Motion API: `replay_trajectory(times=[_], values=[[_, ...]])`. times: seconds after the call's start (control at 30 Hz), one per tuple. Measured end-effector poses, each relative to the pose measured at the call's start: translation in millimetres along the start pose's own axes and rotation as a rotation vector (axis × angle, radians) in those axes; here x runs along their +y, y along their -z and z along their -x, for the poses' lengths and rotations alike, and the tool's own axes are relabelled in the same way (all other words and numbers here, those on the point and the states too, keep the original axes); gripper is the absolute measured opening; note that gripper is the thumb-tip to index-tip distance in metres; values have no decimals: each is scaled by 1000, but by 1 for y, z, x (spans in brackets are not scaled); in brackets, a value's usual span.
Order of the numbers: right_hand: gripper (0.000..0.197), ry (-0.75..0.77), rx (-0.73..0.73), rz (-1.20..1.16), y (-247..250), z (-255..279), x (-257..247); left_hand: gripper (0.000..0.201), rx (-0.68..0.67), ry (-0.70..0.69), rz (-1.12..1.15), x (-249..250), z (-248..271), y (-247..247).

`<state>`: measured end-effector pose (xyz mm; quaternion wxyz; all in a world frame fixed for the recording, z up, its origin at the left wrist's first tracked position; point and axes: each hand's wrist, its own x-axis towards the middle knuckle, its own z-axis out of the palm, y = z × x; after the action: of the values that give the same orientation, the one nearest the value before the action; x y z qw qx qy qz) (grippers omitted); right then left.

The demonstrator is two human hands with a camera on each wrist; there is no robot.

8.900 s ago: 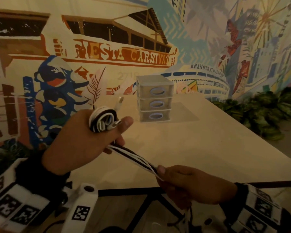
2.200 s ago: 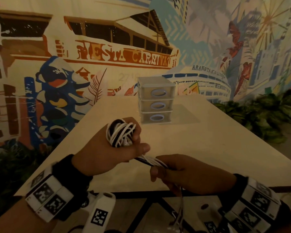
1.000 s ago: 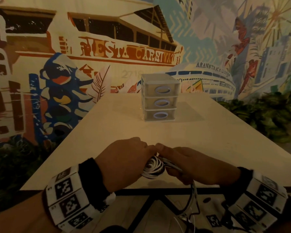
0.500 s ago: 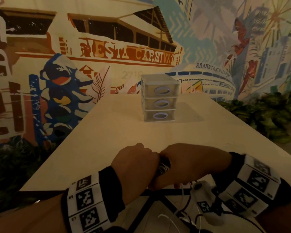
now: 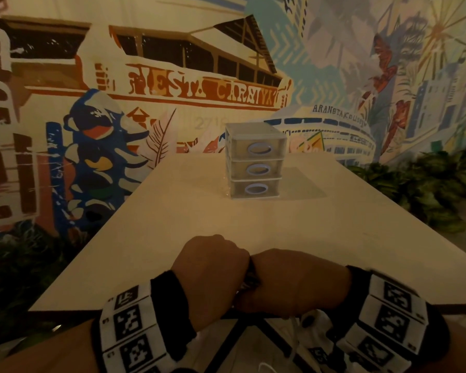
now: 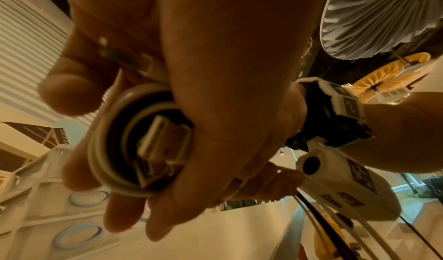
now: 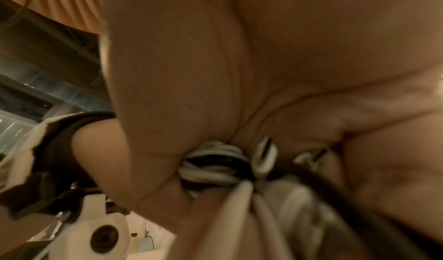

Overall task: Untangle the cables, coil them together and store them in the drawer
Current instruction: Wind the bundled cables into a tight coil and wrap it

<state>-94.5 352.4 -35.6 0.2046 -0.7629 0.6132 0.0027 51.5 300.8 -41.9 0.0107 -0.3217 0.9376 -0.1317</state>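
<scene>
- 2 hands: left hand [image 5: 211, 275], right hand [image 5: 297, 285]
- 1 coil of cables [image 6: 115, 143], white and black; strand count unclear
- 1 drawer unit [image 5: 254, 160], 3 drawers
- 1 table [image 5: 334, 232]
- 2 wristbands [image 5: 135, 327]

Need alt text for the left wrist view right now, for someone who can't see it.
The left hand grips a coil of white and black cables, plug ends tucked inside. Loose cable tails trail toward the right wrist, with the drawer unit behind.

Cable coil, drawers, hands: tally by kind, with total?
Cable coil: 1, gripped between both hands
Drawers: 3, stacked, all closed
Hands: 2, left hand and right hand
Total: 6
</scene>
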Motion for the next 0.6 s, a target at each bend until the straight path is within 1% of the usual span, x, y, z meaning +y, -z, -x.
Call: replay_trajectory(times=[0.03, 0.1, 0.13, 0.2, 0.27, 0.33, 0.4, 0.47, 0.5, 0.6], values=[[41, -3, 0, 0, 1, 0, 0, 19, -16, -6, 10, -4, -1, 3], [41, 2, 1, 13, 1, -1, 0, 30, 36, -17, 92, -12, -3, -5], [41, 5, 4, 27, 1, -1, 0, 29, 70, -24, 87, -11, -2, -4], [42, -8, -19, 57, -2, -3, 1, 23, 87, -57, 58, -4, 1, 1], [41, -15, -48, 72, -4, -3, 3, 19, 94, -30, 62, -3, 5, 2], [43, -9, -39, 65, -5, -2, 5, 20, 89, -39, 144, -6, 7, -3], [42, 9, -15, 64, -3, 2, 7, 22, 151, -62, 158, -11, 6, -10], [38, 17, 30, 43, 1, 5, 8, 36, 229, -70, 184, -13, 6, -5], [37, 19, 58, 9, 4, 7, 10, 43, 243, -61, 184, -16, 7, -2], [37, 65, 124, -124, 13, 12, 20, 65, 343, -46, 284, -24, 11, 9]])
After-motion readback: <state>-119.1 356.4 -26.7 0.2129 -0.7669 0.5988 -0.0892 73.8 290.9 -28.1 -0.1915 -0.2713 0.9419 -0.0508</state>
